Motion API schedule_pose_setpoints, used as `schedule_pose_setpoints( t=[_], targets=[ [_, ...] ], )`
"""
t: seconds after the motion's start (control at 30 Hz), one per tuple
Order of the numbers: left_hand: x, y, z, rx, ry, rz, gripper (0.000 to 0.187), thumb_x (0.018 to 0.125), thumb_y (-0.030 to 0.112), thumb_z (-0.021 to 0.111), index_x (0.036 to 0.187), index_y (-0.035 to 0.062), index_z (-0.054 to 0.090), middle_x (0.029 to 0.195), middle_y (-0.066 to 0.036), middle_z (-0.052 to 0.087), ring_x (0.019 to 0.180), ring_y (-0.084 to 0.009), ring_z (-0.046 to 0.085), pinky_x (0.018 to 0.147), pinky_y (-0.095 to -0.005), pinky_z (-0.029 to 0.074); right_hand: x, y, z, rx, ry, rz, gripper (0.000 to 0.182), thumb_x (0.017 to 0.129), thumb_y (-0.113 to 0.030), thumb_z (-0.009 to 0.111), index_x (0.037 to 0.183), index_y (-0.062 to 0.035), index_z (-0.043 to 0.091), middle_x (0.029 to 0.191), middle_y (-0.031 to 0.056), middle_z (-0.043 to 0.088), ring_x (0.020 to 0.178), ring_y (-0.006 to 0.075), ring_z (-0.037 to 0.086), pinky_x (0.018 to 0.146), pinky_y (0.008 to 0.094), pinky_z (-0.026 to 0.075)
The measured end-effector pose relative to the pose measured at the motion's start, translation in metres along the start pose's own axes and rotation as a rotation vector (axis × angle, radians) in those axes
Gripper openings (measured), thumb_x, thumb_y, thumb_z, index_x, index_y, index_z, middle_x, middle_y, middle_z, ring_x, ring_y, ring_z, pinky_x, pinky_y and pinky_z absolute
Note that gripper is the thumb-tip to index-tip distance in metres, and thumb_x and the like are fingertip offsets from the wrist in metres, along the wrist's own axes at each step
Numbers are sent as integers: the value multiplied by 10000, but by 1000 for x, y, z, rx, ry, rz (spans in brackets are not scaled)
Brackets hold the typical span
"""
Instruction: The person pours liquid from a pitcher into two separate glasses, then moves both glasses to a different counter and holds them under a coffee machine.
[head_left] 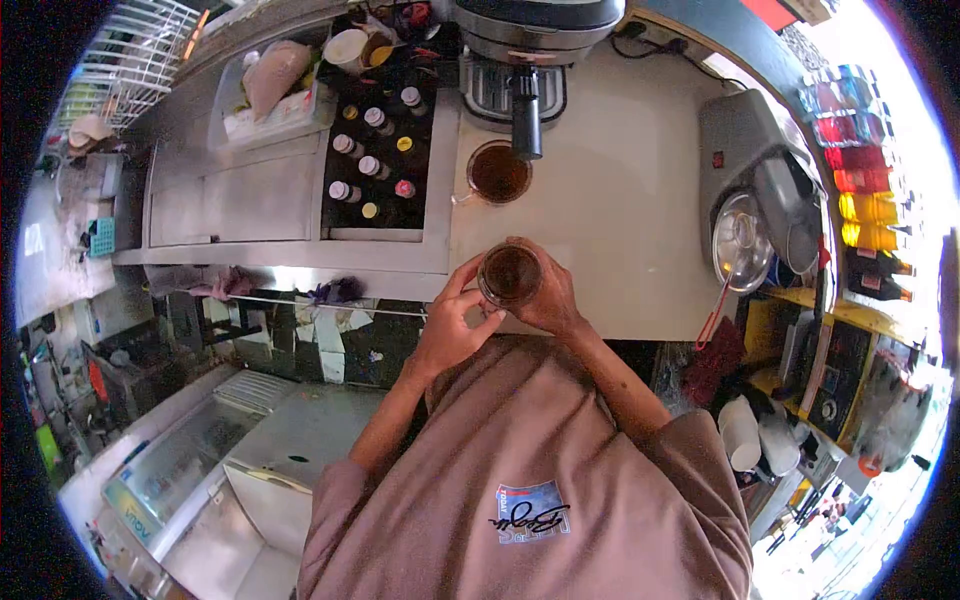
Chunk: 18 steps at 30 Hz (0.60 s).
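A clear glass (512, 276) with dark brown liquid is held upright close to my body, at the front edge of the counter. My right hand (556, 298) wraps around its right side. From the left, my left hand (462, 318) curls its fingers and thumb against the glass. Beyond it, a glass cup with a handle (500, 173), also with dark liquid inside, sits on the pale counter (610, 200). Over that cup's far edge reaches the black handle of a portafilter (527, 125), fixed in the coffee machine (540, 30).
Left of the counter, several capped bottles (372, 168) stand in a dark recess, with a clear plastic bin (270, 105) beyond. A grey appliance (735, 140) and a metal strainer with a red handle (740, 245) are at the right. Colourful packs (860, 170) line the far right.
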<state>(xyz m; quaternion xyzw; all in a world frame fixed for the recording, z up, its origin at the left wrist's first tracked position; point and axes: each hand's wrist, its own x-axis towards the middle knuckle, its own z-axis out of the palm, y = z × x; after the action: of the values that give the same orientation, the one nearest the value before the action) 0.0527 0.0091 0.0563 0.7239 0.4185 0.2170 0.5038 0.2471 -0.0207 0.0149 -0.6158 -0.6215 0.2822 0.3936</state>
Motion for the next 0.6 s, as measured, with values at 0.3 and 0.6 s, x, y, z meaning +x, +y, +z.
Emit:
schedule_pose_setpoints(
  t=[0.3,0.6],
  targets=[
    [3,-1,-7,-29,30,-72,193,833,165,769,817,-14,697,1508,-187,492,1277,-346,592,1011,-413,506,14,-7,-1,18,-86,86,744,730,-270,887,1345,-60,524,1196,155,698,1096,350,688,920,439,563],
    [8,-6,-9,-3,45,39,191,814,175,793,827,4,708,1484,-182,524,1320,-355,559,1069,-431,474,9,0,3,-1,-57,74,748,727,-316,896,1333,-67,535,1203,143,694,1091,340,687,914,438,561]
  ],
)
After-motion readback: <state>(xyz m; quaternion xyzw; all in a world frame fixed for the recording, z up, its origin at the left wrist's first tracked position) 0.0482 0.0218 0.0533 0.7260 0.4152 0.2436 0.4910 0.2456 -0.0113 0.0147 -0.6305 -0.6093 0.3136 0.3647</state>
